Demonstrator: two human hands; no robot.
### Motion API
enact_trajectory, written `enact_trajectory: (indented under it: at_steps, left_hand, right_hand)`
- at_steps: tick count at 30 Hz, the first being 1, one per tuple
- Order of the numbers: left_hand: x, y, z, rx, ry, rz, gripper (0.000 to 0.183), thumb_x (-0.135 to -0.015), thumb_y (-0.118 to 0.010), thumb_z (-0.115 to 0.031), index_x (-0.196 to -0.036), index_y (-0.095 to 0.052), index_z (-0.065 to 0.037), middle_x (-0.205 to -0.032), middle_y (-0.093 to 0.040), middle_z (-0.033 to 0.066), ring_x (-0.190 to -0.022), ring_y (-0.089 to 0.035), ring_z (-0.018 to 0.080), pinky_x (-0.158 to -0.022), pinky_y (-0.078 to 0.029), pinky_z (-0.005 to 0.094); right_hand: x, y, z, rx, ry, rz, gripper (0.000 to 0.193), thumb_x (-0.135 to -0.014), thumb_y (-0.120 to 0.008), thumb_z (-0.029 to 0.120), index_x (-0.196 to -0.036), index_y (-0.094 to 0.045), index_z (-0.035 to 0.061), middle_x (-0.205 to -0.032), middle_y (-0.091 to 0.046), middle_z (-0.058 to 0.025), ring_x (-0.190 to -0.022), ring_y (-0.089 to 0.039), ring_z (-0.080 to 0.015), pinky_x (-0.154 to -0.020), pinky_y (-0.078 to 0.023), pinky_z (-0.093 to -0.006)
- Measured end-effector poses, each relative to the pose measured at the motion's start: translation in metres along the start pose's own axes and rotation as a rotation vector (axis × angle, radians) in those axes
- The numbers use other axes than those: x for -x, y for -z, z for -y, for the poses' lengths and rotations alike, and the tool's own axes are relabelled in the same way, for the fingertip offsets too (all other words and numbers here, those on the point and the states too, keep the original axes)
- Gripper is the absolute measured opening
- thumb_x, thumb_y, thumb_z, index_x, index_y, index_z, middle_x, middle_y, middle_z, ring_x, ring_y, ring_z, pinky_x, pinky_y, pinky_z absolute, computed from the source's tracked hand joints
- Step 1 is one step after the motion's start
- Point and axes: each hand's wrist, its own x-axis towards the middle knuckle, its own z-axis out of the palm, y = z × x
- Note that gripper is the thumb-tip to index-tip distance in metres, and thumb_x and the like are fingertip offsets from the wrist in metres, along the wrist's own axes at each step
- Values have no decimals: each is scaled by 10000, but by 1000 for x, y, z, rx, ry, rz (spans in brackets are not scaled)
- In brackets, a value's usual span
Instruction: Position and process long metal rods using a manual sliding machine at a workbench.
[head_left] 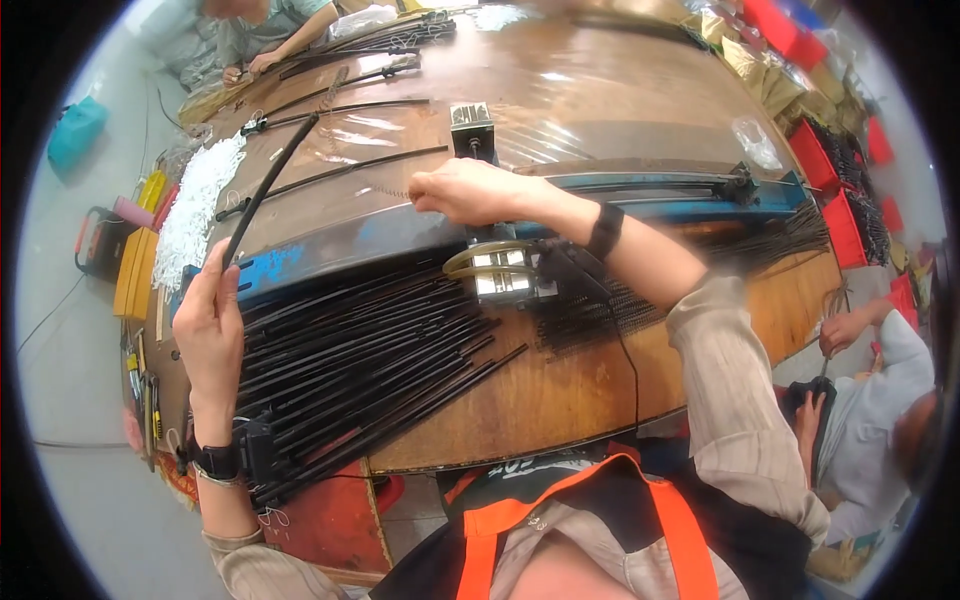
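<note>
Left hand (212,320): fingers closed around the lower end of a black tube (270,180), which stands tilted over the near left of the table (600,80), upper end leaning right. Right hand (470,192): thumb and fingertips pinched, seemingly on the end of a thin spring (385,190) that trails left, apart from the tube. Exact contact at the fingertips is too small to tell.

Risks, as judged: the spring looks fine and loose — a weak pinch could let it drop, or its coils could catch on the black rod (350,170) lying just beyond. The tube is gripped at one end only, so a knock on the upper end could twist it in the fingers.

Surroundings: a blue rail (640,208) crosses the table beneath the right forearm. A metal clamp block (505,285) with a looped hose (462,262) sits near the right wrist — a sleeve or wristband could snag there. A cable (632,365) hangs over the near edge. Heaped tubes (370,340) fill the space between left hand and clamp block; white pieces (205,195) lie piled farther left.
</note>
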Motion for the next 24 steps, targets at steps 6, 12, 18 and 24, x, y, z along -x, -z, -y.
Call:
enact_trajectory:
  at_steps: [6, 12, 18, 24]
  left_hand:
    - [-2, -3, 19, -25, 18, 39, 310, -959, -599, -94, -1268, -622, -73, -839, -634, 194, -657, -556, 195, -653, -474, 294]
    - [-12, -26, -1, 97, -11, 38, 324, -953, -607, -91, -1276, -617, -68, -845, -642, 201, -667, -572, 201, -660, -482, 301]
    - [-6, -22, 10, 100, 31, 43, 326, -954, -605, -90, -1277, -611, -50, -867, -649, 221, -692, -608, 210, -672, -491, 309]
    - [5, -10, 21, 52, 25, 62, 295, -958, -587, -81, -1245, -612, -21, -900, -645, 240, -723, -624, 303, -695, -495, 327]
  right_hand:
    - [36, 21, -11, -288, -155, -263, 133, -955, -576, 119, -1037, -562, 16, -873, -665, -118, -824, -666, -196, -739, -536, -354]
    - [38, 13, -20, -626, 0, -511, 114, -963, -575, 65, -1058, -623, 23, -861, -696, -79, -820, -677, -126, -731, -553, -285]
    - [27, 8, -19, -386, 6, -446, 135, -938, -619, 72, -1059, -655, 24, -864, -714, -92, -801, -689, -135, -743, -556, -284]
    - [-3, 0, -6, -46, 52, -130, 142, -889, -615, 106, -1014, -628, 38, -867, -692, -138, -756, -691, -274, -667, -549, -362]
